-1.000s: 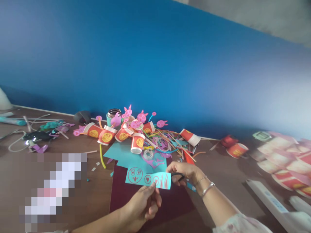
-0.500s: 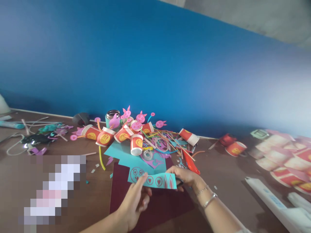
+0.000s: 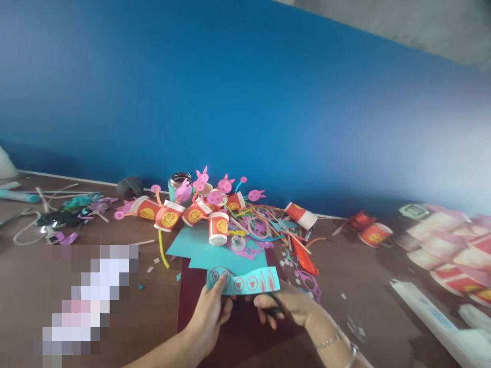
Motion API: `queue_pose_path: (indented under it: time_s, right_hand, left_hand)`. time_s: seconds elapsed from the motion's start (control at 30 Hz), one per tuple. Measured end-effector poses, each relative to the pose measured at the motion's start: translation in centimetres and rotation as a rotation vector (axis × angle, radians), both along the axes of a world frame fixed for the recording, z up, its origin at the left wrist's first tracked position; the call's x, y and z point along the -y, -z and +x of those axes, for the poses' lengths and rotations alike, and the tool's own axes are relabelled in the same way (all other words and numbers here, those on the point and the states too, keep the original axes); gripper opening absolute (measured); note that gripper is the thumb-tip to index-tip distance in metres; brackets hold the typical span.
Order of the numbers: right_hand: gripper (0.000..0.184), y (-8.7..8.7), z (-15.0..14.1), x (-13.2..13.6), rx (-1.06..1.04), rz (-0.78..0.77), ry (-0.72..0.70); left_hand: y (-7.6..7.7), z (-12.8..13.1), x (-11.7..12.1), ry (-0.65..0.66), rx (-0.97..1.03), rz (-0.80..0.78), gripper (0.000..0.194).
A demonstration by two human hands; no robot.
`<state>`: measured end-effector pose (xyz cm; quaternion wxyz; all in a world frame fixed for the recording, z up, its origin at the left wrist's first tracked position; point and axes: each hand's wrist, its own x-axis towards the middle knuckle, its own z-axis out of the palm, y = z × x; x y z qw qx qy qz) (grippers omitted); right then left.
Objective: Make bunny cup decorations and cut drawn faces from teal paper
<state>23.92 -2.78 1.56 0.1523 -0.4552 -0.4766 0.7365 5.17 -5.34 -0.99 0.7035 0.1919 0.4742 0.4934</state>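
My left hand pinches the lower left edge of a teal paper strip printed with a round face, hearts and ear shapes. Just below the strip's right end, my right hand is closed around the black handles of scissors. Their blades are hidden behind the paper. Both hands hover over a dark maroon sheet on the brown table.
Behind the hands lies a heap of red paper cups, pink bunny cut-outs, coloured straws, teal paper and a jar. Red packs and white tubes lie at right. Cables and scraps sit at left, and a blue wall stands behind.
My right hand has dropped from the strip's right end to beneath it, scissors still gripped. The left hand slid up along the left edge, and the strip now tilts more upright.
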Motion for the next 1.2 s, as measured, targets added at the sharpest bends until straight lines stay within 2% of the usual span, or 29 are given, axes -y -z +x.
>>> queue_pose_path:
  time_s: [0.13, 0.23, 0.6, 0.87, 1.03, 1.2]
  right_hand:
    - [0.043, 1.7, -1.1, 0.7, -0.037, -0.019, 0.102]
    - [0.044, 2.3, -2.2, 1.3, -0.072, -0.027, 0.167]
    - [0.048, 2.4, -4.3, 2.3, -0.158, 0.048, 0.265]
    - [0.046, 1.8, -5.9, 3.3, -0.041, 0.09, 0.363]
    - [0.04, 1.6, -5.4, 2.8, 0.054, 0.133, 0.311]
    - [0.036, 1.8, -2.9, 0.9, 0.063, 0.108, 0.293]
  left_hand:
    - [-0.1, -0.1, 0.0, 0.022, 0.02, 0.012, 0.047]
    - [-0.2, -0.2, 0.0, 0.033, 0.03, 0.011, 0.047]
    - [-0.1, -0.4, -0.3, 0.054, 0.029, 0.016, 0.047]
    - [0.2, -0.5, -0.6, 0.042, 0.005, -0.01, 0.052]
    - [0.2, -0.4, -0.7, 0.05, -0.021, -0.023, 0.053]
    - [0.3, -0.4, -0.6, 0.028, 0.007, -0.021, 0.05]
